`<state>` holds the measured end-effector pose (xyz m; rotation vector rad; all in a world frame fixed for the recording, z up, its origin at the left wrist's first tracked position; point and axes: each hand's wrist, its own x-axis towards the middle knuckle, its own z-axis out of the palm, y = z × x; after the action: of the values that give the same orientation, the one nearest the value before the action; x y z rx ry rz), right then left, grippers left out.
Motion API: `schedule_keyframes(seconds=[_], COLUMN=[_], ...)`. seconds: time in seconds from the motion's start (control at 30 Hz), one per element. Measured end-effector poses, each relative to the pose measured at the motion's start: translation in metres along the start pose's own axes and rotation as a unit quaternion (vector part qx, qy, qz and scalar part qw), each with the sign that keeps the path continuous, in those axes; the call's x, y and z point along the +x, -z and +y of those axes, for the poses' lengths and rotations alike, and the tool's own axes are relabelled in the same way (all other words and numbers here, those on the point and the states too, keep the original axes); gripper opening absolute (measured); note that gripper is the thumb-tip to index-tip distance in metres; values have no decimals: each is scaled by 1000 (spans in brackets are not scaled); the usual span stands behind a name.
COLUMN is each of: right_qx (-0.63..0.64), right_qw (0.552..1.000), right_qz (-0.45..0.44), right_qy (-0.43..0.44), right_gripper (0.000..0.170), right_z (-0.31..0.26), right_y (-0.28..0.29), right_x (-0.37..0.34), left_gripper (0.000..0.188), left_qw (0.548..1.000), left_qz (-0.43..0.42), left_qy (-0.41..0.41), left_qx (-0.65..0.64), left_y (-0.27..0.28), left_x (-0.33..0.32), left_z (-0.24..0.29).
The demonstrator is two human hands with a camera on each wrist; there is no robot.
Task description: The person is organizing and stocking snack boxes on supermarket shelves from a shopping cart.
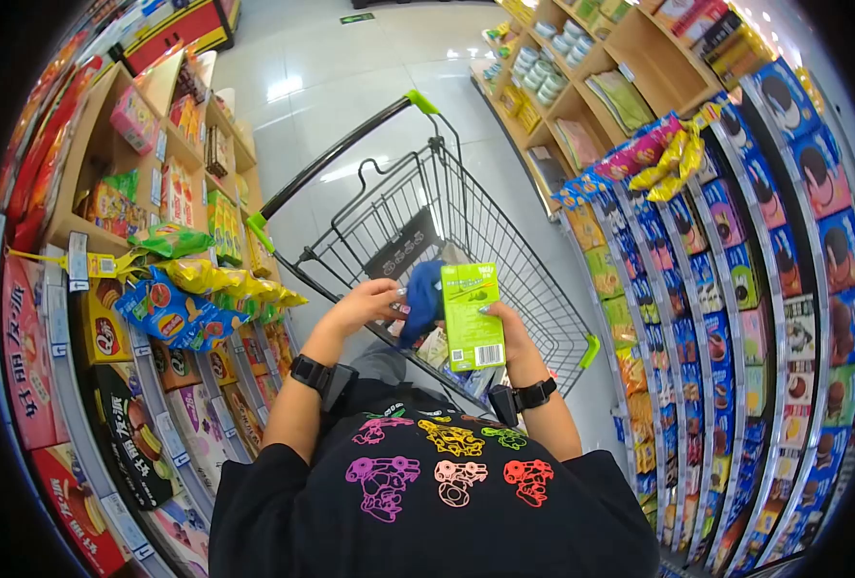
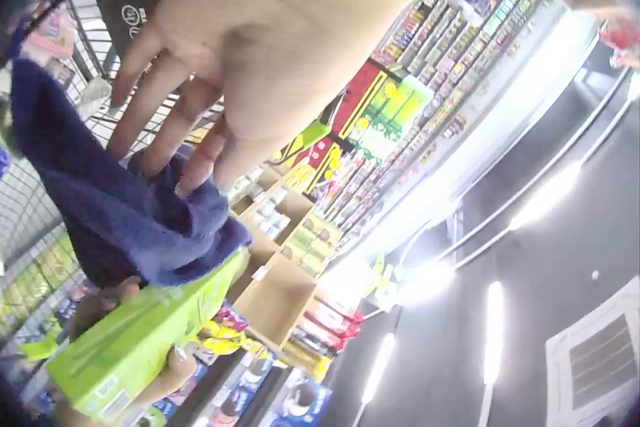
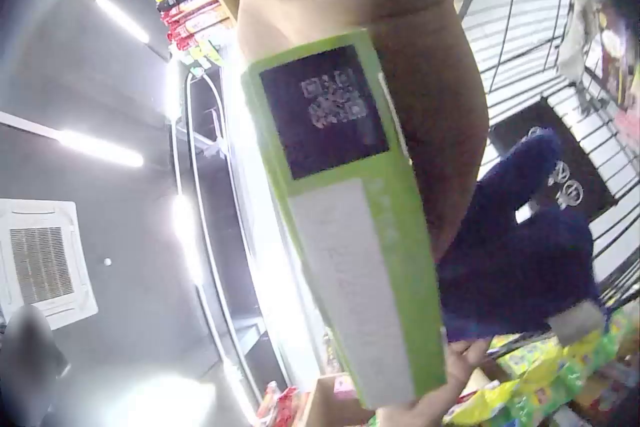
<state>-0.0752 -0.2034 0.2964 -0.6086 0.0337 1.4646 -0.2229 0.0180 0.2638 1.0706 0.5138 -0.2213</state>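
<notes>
Between the shop shelves (image 1: pixel 651 50), a person is gripping a green box (image 1: pixel 471 313) over the cart (image 1: pixel 398 249) with the right hand (image 1: pixel 517 340), fingers curled round it. The left hand (image 1: pixel 369 303) is touching a blue cloth (image 1: pixel 422 303) just beside the box, its fingers loosely spread. They seem to be sorting the two apart; the next move is probably calling for a firmer left-hand hold.

A slim lime-green box (image 1: pixel 473 321), its barcoded face turned up, is gripped by the right hand (image 1: pixel 516 339); a rumpled dark-blue cloth (image 1: pixel 421 306) is bunched beside it.
</notes>
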Motion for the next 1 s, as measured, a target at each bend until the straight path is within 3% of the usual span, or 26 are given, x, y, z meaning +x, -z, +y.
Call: schedule_keyframes(seconds=[0.1,0.13,0.27,0.37,0.43,0.5,0.53,0.63,0.73,0.8,0.83,0.87,0.93,0.97,1.0], right_qx=[23,32,-9,-5,0,16,17,1,-11,-19,-16,-12,0,3,3], right_qw=[996,996,999,999,999,998,997,993,989,986,991,994,998,998,998], right_qz=[-81,-78,-46,-33,-34,-37,-59,-107,-137,-163,-134,-105,-57,-48,-37], right_qy=[2,9,12,14,35,42,53,44,49,35,21,7,-21,-35,-51], right_gripper=[61,62,62,62,63,63,63,63,63,61,60,59,55,56,57], right_z=[-21,-26,-45,-56,-66,-76,-80,-91,-97,-99,-96,-91,-76,-66,-56], right_y=[-21,-32,-52,-33,-35,-42,-57,-86,-125,-127,-122,-116,-85,-67,-50], right_x=[30,39,66,85,93,101,106,131,144,159,169,177,200,209,216], left_gripper=[27,31,27,26,25,25,40,63,77,74,72,64,32,23,24], left_qw=[992,984,981,974,954,945,950,923,908,914,917,927,932,922,926], left_qz=[-7,-13,113,178,211,222,181,100,83,141,170,233,330,362,342], left_qy=[-46,-103,-155,-137,-210,-222,-204,-310,-390,-352,-330,-249,-118,-105,-95], left_qx=[113,147,33,-7,-40,-96,-154,-206,-131,-142,-148,-155,-96,-86,-127], left_y=[-5,-4,12,35,39,44,52,50,60,77,84,88,136,131,138], left_x=[-3,8,32,42,38,31,27,4,-10,-2,0,0,24,24,26], left_z=[11,2,4,10,29,49,59,96,128,122,118,113,54,47,31])
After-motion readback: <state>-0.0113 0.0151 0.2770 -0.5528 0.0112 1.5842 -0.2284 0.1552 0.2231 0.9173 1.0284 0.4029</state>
